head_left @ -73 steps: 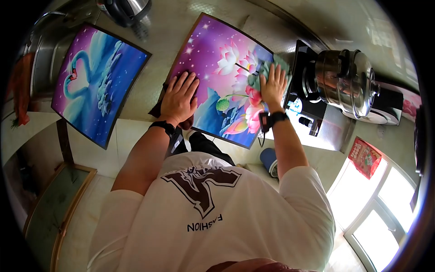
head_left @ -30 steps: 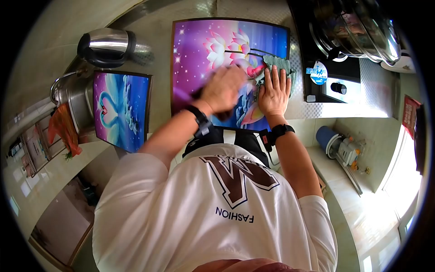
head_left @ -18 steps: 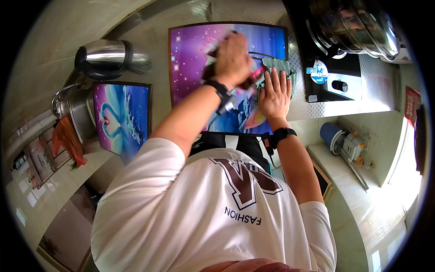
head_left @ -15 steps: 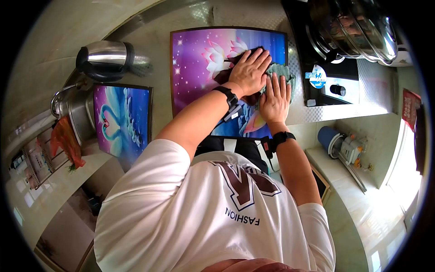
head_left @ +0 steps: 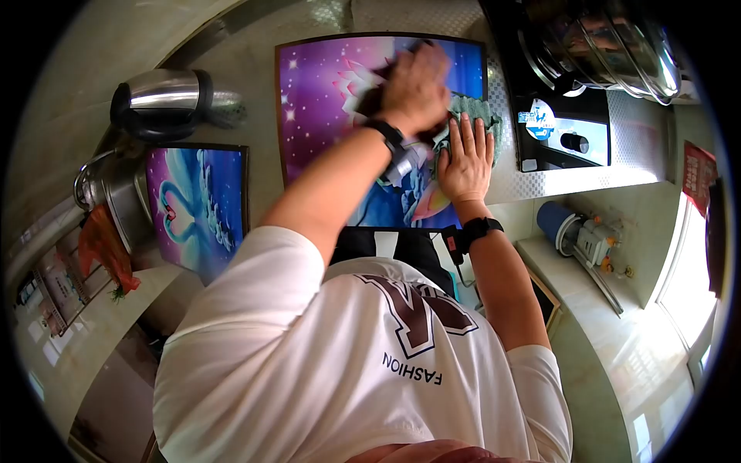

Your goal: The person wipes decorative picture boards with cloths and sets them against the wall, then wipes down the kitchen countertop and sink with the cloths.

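Evidently, the lotus-printed panel (head_left: 318,147) lies on the metal table (head_left: 261,92); probably light, stiff and slick, best held at opposite edges; the right hand (head_left: 465,166) spreads over a green cloth (head_left: 469,106) upon it; the left hand (head_left: 417,91) covers a dark cloth (head_left: 372,102), its grip too blurred to tell; a kettle (head_left: 160,91) and a pot (head_left: 610,48) flank it in the tiled kitchen.

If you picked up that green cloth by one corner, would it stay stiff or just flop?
Most likely the green cloth would flop: its wrinkled edges bunch loosely around the right hand. It looks thin, so probably light, though any dampness would add weight. Pushed, it would probably crumple rather than roll, as it lies flattened on the lotus picture.
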